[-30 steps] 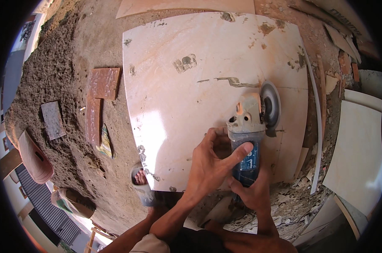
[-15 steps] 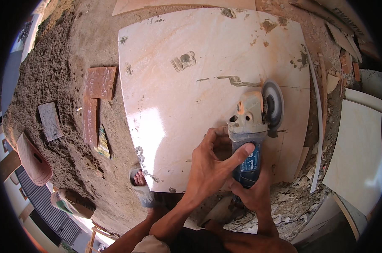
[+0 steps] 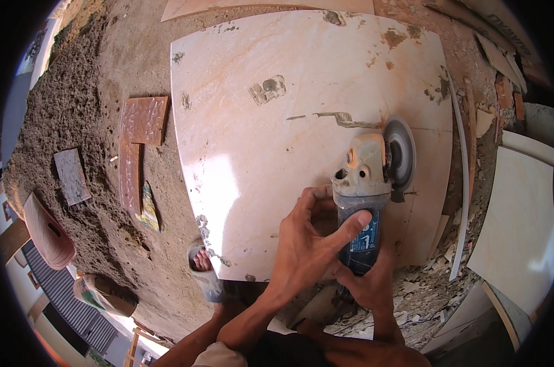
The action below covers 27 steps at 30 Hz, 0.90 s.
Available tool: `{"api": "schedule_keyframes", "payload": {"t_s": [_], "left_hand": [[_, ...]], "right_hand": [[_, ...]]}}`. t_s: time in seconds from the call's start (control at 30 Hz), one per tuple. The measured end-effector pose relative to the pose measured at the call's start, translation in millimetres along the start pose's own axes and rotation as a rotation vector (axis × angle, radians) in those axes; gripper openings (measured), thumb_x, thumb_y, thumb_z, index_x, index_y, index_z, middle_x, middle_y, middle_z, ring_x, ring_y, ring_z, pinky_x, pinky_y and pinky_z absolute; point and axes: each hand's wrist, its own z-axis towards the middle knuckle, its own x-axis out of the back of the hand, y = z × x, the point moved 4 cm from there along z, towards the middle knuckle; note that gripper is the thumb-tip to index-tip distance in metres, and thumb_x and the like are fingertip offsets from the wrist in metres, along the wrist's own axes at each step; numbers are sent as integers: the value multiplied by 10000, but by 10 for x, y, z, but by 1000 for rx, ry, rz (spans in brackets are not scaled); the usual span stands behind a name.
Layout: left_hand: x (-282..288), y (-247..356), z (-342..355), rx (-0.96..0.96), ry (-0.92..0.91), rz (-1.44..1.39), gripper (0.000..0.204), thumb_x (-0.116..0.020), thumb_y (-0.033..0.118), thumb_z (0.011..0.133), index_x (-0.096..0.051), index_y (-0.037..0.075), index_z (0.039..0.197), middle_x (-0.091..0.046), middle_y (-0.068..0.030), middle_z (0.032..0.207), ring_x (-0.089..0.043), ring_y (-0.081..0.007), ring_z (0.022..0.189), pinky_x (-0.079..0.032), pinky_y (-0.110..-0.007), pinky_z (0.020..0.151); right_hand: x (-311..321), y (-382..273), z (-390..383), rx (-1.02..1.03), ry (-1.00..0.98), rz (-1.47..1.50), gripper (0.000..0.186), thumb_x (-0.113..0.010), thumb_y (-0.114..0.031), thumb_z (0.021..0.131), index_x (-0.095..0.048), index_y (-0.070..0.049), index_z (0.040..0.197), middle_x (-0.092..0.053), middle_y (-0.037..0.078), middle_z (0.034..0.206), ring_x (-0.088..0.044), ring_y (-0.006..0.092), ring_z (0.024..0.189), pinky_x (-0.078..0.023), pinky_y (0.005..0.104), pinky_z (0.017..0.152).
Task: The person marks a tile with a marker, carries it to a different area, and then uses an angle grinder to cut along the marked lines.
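A blue and grey angle grinder (image 3: 357, 205) is over the right part of a large, glossy cream tile (image 3: 240, 131). Its grey round disc (image 3: 402, 153) stands on edge at the right of the gear head, near a thin dark line across the tile. My left hand (image 3: 307, 238) is closed about the grinder's left side, thumb on the blue label, fingers curled by the neck. Around the rear of the body, my right hand (image 3: 373, 278) is wrapped; some of its fingers are hidden beneath. I cannot tell whether the disc touches the tile.
My sandalled foot (image 3: 205, 275) is at the tile's lower left corner. Brown patterned tile pieces (image 3: 145, 119) and a grey piece (image 3: 73, 177) lie on the dirt at left. Right of the tile are a long pale strip (image 3: 459, 202), rubble (image 3: 420, 292) and another cream tile (image 3: 514, 214).
The view has shifted very slightly, with the tile's right side and the grinder a little further right. Both hands keep the same hold on the grinder.
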Motion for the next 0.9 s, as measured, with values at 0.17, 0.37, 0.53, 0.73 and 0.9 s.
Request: {"api": "schedule_keyframes", "payload": {"t_s": [0.17,0.37,0.53,0.73,0.9], "left_hand": [[-4,29,-2,12,0,-25,661,-865,403,850,-594,-89,1199,-729,-226,1026,-717,-250,949,-588,-366,823],[-2,17,17,11,0,-16,668,-866,402,851,-590,-93,1205,-726,-224,1026,-713,-250,946,-587,-374,828],[2,42,20,3,5,-21,665,-863,411,853,-594,-93,1192,-724,-220,1013,-711,-244,932,-590,-367,814],[5,48,35,6,1,-36,665,-864,416,852,-596,-93,1185,-722,-220,1014,-709,-240,929,-591,-357,806],[8,45,38,-1,9,-26,667,-862,420,853,-595,-93,1185,-717,-217,1014,-704,-237,942,-590,-358,810]], "right_hand": [[-6,-14,5,0,11,0,704,-866,-240,772,-501,14,1317,-636,120,1096,-662,202,974,-552,364,847],[-1,28,15,9,20,-4,704,-868,-241,769,-507,24,1312,-640,124,1089,-661,206,972,-549,366,844],[-11,23,27,-10,18,39,695,-868,-235,764,-516,28,1303,-641,121,1078,-661,202,961,-550,363,835],[-17,-2,43,-21,15,63,664,-863,-221,766,-532,32,1283,-647,111,1060,-664,193,941,-553,351,819],[-27,7,55,6,21,61,671,-862,-215,772,-524,29,1298,-643,115,1079,-661,194,961,-553,355,834]]}}
